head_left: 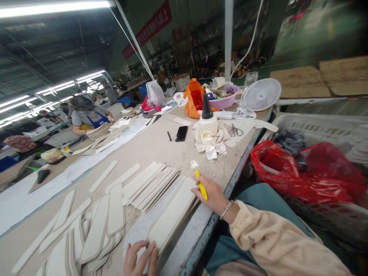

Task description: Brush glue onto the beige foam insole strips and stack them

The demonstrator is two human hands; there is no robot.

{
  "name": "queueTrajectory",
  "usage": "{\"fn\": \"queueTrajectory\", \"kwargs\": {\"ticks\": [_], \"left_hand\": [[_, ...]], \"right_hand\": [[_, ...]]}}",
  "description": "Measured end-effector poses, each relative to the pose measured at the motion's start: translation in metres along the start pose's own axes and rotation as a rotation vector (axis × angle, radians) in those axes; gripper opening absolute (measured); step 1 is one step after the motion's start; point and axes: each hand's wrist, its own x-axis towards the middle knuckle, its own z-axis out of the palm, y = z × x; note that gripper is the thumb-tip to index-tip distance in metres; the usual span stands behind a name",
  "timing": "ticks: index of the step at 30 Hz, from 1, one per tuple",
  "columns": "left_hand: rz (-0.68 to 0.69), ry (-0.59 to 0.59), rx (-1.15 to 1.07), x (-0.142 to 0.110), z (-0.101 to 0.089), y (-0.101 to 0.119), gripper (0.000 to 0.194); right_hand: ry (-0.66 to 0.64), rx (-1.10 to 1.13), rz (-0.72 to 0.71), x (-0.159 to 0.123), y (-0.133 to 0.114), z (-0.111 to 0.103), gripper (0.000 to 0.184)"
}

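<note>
My right hand (211,193) is closed round a brush (202,188) with a yellow handle; its bristle end is clumped with white stuff and points away from me. Under that hand lies the far end of a stack of long pale strips (172,214) with rounded ends, resting on a white sheet (138,228) near the table edge. At the near end of this stack is my left hand (140,258), its fingers apart and the fingertips against the strips. Left of the stack, more strips lie fanned in an overlapping row (149,184). A loose heap of strips (94,230) spreads farther left.
Beyond the brush stand a white bottle with a black cone top (207,122) on a cloth, scissors (236,130), a phone (181,133) and a white fan (261,95). Right of the table is a crate (313,214) with red bags (304,172). A co-worker (90,115) sits across, behind strips.
</note>
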Motion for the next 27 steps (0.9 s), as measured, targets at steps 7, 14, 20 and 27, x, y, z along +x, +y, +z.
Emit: {"fn": "queueTrajectory", "kwargs": {"ticks": [7, 14, 20, 27], "left_hand": [[-0.235, -0.060, -0.031, 0.022, -0.017, 0.011, 0.034], [-0.659, -0.361, -0.657, 0.106, -0.033, 0.029, 0.055], [-0.803, -0.559, -1.216, 0.135, -0.006, 0.077, 0.035], [-1.223, -0.570, -1.846, 0.105, 0.043, 0.155, 0.054]], "right_hand": [[0.078, 0.477, 0.179, 0.004, -0.014, 0.005, 0.025], [0.055, 0.993, 0.199, 0.052, -0.058, -0.025, 0.042], [0.015, 1.071, 0.130, 0.097, -0.060, -0.052, 0.043], [0.108, 1.127, 0.217, 0.101, -0.023, -0.052, 0.041]]}}
